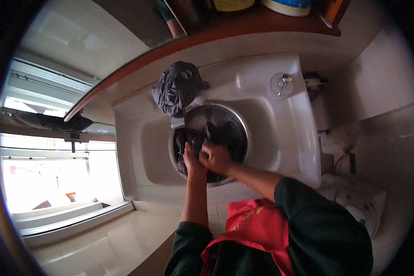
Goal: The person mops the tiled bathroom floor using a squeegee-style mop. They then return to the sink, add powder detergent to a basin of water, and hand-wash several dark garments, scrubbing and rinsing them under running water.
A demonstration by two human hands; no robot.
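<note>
A round metal basin (249,138) sits in the white washbasin (293,138), with dark wet cloth (233,138) inside it. My right hand (216,159) is curled over the basin, and a fold of the dark cloth stands up just beyond its fingers. Right beside it, my left hand (193,161) reaches down among the cloth; its fingers are partly hidden, so its grip does not show. A thin pale strip (181,154) lies next to the left hand. Over the faucet hangs a bunched grey cloth (179,88), above the metal spout (178,122) at the basin's far rim.
On the washbasin's far right corner stands a clear dish with a metal piece (283,82). A brown shelf (255,26) carrying containers (288,7) juts out beyond. A toilet (355,203) is at the right, a bright window (62,179) at the left.
</note>
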